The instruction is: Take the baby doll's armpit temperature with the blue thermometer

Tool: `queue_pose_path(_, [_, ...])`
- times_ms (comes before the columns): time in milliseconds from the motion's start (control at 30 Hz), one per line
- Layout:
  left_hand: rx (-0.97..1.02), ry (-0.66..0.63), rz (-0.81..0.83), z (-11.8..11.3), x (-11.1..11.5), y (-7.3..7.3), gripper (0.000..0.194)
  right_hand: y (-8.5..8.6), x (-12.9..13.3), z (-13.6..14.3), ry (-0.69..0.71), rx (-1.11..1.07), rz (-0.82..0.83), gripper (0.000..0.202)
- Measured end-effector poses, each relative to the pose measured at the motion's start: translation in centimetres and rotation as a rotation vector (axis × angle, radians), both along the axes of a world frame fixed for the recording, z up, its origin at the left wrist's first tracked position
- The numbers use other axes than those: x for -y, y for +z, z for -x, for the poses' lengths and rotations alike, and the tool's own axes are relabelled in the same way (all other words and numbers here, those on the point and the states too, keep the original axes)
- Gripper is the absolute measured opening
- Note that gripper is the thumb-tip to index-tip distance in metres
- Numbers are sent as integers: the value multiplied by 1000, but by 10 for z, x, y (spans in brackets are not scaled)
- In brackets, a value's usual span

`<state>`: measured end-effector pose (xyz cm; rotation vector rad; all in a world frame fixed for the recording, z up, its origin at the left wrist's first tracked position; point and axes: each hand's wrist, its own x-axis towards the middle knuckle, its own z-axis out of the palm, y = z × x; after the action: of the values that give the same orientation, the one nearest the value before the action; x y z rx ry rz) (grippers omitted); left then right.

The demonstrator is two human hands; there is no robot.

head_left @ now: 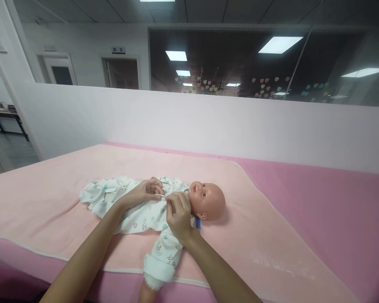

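A baby doll lies on its back with its bald head to the right, dressed in a white printed baby gown. Over its chest, a thin white cloth tie spans the space between my hands. My left hand has curled fingers, with the thumb and a fingertip at one end of the tie. Closer to the doll's neck, my right hand pinches the tie between thumb and fingers. The doll's near sleeve points toward me, its cuff folded back. The gown's lower part spreads out to the left.
Beneath the doll is a peach blanket with a pale edge, spread over a pink padded surface. A white low wall runs along the back. Something blue shows beneath the doll's neck.
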<state>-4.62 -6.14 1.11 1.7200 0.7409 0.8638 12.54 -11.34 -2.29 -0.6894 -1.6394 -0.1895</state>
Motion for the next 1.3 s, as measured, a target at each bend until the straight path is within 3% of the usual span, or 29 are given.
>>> queue_pose_path(233, [126, -22, 0, 1, -2, -3, 33, 0, 0, 0, 46, -62, 62, 16])
queue_pose_path(400, [292, 115, -6, 17, -3, -1, 24, 1, -1, 0, 90, -112, 131, 15])
queue_pose_path(600, [-151, 257, -70, 40, 8, -6, 29, -1, -1, 0, 107, -172, 236, 12])
queue_pose_path(733, [-191, 287, -65, 48, 21, -10, 27, -1, -3, 0, 120, -167, 253, 12])
queue_pose_path(1067, [-264, 174, -71, 59, 29, -10, 15, 2, -2, -1, 116, -159, 235, 14])
queue_pose_path(1300, [-186, 258, 22, 57, 31, -12, 19, -1, -5, 0, 111, -123, 229, 14])
